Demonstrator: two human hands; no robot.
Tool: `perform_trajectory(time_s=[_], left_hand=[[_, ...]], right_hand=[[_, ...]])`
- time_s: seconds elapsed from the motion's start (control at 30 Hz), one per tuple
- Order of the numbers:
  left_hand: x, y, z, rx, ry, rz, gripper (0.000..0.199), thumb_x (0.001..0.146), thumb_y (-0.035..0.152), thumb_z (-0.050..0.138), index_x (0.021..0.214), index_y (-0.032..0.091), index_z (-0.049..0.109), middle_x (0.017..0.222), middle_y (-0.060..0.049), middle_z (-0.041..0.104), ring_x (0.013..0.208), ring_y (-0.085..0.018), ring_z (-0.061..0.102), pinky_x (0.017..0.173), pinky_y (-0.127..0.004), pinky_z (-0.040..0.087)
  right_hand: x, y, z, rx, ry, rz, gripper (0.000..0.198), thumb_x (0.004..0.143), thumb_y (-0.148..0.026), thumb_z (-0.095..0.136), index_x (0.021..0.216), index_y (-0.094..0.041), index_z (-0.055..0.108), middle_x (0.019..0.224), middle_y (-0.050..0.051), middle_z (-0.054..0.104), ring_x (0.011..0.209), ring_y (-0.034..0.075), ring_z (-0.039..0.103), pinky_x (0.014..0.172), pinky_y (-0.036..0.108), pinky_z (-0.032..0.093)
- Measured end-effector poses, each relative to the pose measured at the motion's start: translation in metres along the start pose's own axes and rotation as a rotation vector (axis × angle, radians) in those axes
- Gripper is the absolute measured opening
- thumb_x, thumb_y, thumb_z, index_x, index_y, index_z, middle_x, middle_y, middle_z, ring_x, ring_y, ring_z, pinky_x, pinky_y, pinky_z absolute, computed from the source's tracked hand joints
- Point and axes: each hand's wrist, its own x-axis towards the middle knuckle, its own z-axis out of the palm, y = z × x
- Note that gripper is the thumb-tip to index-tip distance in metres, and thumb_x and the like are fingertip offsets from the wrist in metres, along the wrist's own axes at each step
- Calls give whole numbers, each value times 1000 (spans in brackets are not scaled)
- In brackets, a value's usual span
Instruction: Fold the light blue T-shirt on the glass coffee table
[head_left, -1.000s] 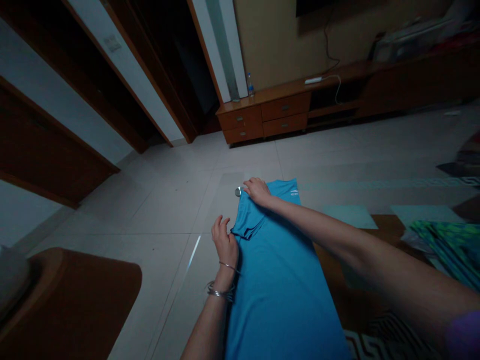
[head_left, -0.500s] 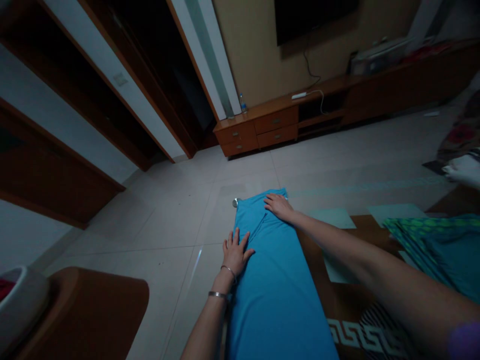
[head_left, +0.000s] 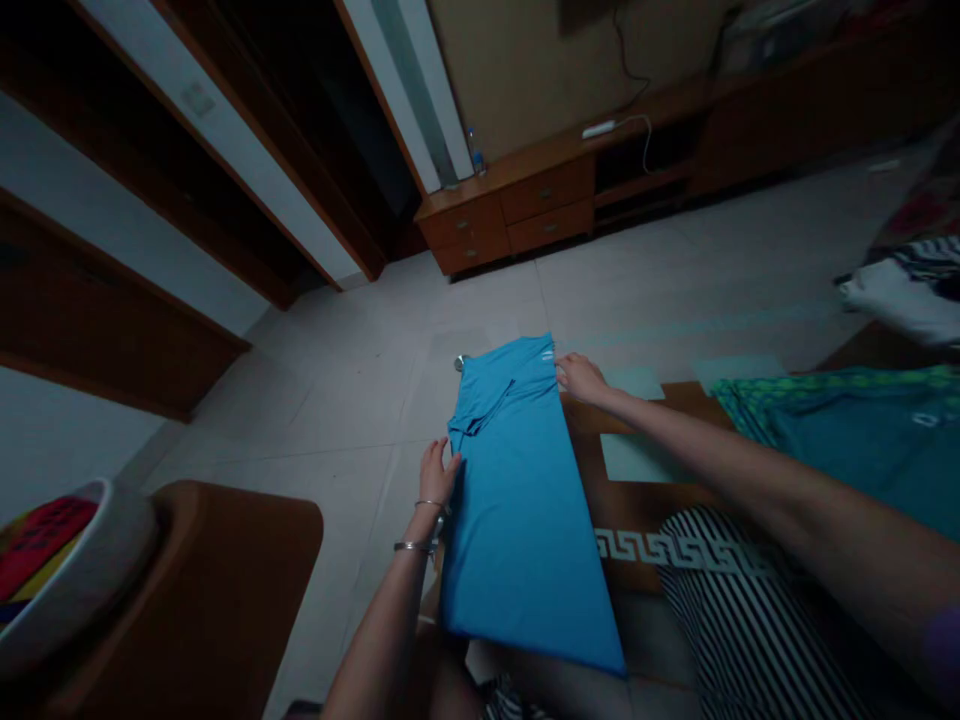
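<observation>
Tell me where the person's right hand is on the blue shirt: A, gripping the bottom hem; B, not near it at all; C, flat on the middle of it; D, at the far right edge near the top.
D: the right hand touches the far right edge of the blue shirt, while the left hand rests at its left edge.

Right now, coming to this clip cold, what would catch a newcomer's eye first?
The bright blue shirt stands out, folded into a long strip down the middle of the dim room. The left hand rests at its left edge and the right hand at its far right corner. To the right lies a green patterned garment, and a wooden drawer cabinet stands against the far wall.
</observation>
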Motion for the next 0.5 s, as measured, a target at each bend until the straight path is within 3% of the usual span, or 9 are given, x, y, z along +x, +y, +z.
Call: perform_trajectory(time_s=[0.1, 0.2, 0.3, 0.37, 0.43, 0.5], left_hand=[[-47, 6, -6, -29, 6, -17, 41, 77, 26, 61, 117, 15, 59, 129, -16, 53, 126, -28, 45, 110, -46, 32], [-109, 8, -15, -198, 49, -77, 36, 75, 28, 64, 108, 16, 61, 117, -13, 58, 115, -26, 52, 103, -43, 40], [-185, -2, -23, -401, 193, -293, 30, 75, 33, 64, 100, 17, 60, 105, -10, 61, 101, -22, 59, 90, -36, 48], [-235, -16, -25, -484, 294, -462, 30, 73, 33, 65, 99, 19, 57, 102, -9, 62, 99, -22, 60, 85, -34, 49], [-273, -29, -24, -537, 320, -570, 35, 70, 29, 67, 102, 21, 55, 103, -9, 63, 101, -24, 60, 84, -34, 49], [-294, -37, -21, -588, 281, -606, 45, 64, 24, 69, 106, 21, 54, 105, -10, 64, 103, -25, 60, 85, -35, 48]], right_hand=[[-35, -7, -8, 61, 1, 42, 37, 90, -19, 48, 125, -10, 56, 122, 18, 56, 115, 26, 50, 98, 36, 39], [-103, -21, -21, 269, -110, 32, 29, 90, -22, 49, 114, -11, 62, 109, 15, 63, 102, 22, 58, 88, 32, 46], [-212, -39, -30, 830, -441, 3, 26, 90, -32, 49, 103, -14, 64, 93, 9, 68, 81, 16, 62, 72, 28, 50], [-297, -46, -26, 1096, -642, 40, 32, 89, -41, 50, 103, -16, 64, 94, 8, 68, 79, 15, 63, 69, 26, 50], [-373, -44, -10, 1183, -814, 104, 36, 86, -45, 54, 105, -17, 64, 96, 8, 68, 80, 15, 64, 69, 26, 50], [-428, -34, 15, 1151, -815, 237, 51, 77, -44, 65, 120, -18, 58, 99, 8, 67, 81, 15, 63, 69, 27, 49]])
